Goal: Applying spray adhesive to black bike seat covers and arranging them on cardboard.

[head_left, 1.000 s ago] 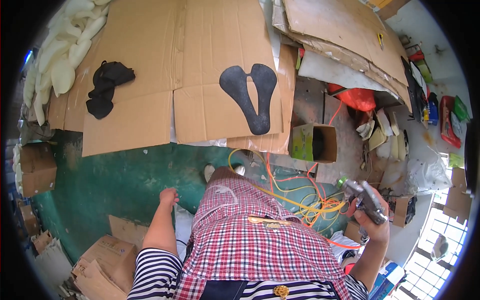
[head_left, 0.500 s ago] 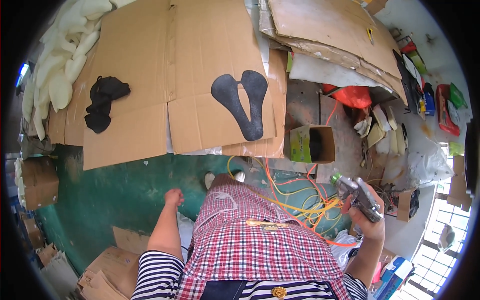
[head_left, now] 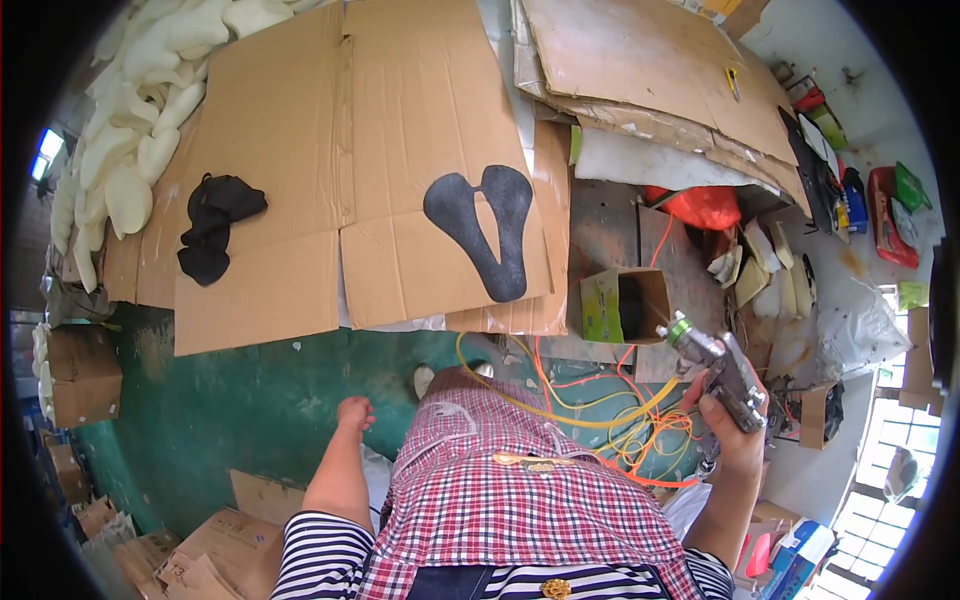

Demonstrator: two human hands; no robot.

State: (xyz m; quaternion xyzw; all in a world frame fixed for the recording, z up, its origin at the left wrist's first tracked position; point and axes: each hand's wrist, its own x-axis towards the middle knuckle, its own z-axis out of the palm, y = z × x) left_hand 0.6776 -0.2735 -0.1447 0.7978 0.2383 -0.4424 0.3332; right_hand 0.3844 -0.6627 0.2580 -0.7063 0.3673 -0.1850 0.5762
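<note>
My right hand grips a metal spray gun with a green ring near its nozzle, which points up and left. A yellow hose runs to the gun and loops toward the floor. My left hand hangs low over the green floor with its fingers curled, and nothing shows in it. On the cardboard sheet in front lies a flat black saddle-shaped piece with a long slot in its middle, apart from both hands. Farther left on the cardboard rests a crumpled black cloth-like piece.
Cream foam pads pile up at the far left. A small green-and-brown carton stands right of the cardboard, near the gun. Orange hoses trail on the floor. Stacked cardboard with a yellow cutter lies far right.
The spray gun in my right hand is turned with its nozzle further up and left, and its yellow hose has swung into view. The cardboard and black pieces sit slightly lower in the picture.
</note>
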